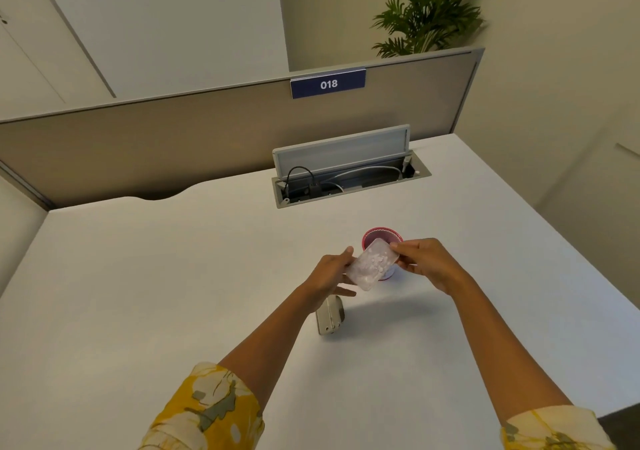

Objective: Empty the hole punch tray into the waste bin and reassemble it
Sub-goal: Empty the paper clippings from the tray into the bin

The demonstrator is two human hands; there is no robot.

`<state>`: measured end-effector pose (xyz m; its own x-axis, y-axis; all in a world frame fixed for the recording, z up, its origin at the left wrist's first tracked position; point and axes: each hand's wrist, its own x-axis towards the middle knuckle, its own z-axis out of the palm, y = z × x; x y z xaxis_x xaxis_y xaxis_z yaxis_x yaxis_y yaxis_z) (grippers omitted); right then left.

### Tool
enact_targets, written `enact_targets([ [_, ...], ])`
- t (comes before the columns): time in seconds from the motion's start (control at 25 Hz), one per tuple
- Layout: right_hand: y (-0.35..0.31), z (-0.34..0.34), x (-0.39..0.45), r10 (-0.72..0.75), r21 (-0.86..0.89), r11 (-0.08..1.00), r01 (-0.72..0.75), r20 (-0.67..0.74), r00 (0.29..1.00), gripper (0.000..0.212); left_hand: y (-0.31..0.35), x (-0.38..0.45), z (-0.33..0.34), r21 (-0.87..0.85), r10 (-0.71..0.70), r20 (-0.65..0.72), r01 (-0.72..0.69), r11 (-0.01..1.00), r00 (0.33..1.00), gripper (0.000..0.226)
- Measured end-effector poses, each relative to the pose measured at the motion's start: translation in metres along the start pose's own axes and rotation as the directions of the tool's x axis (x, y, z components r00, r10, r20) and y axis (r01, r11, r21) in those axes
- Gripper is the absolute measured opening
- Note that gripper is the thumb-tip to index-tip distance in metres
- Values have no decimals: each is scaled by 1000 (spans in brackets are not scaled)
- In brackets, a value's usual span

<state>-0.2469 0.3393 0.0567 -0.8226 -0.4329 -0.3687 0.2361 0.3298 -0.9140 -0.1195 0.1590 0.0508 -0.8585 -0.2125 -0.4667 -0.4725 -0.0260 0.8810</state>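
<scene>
Clear punch tray held over the red bin, ready to tip.

Both hands hold the translucent hole punch tray just above and in front of the small red waste bin, which stands on the white worktop right of centre. The left hand has its grip closed on the tray's near-left end, and the right hand pinches the far-right end with thumb and fingertips. White paper dots lie inside the tray, so the emptying step seems under way but not done. The punch body lies on the worktop just near of the hands, apparently on its side. Next, the tray needs tilting so its open face turns down over the bin's mouth, kept within the rim so no dots scatter.
</scene>
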Motion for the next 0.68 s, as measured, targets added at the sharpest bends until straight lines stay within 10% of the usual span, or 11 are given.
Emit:
enact_targets([
  [0.2, -5, -27, 14, -18, 81, 996, 38, -234, 972, 18, -1, 7, 16, 41, 99, -202, -93, 995, 974, 59],
  [0.36, -15, -28, 17, -203, -181, 973, 143, -379, 903, 27, -8, 3, 27, 339, 257, -210, -176, 924, 943, 48],
  [0.68, -31, -6, 23, -473, -620, 739, 263, -201, 857, 23, -28, 3, 31, 745, 398, 26, -283, 604, 917, 57],
])
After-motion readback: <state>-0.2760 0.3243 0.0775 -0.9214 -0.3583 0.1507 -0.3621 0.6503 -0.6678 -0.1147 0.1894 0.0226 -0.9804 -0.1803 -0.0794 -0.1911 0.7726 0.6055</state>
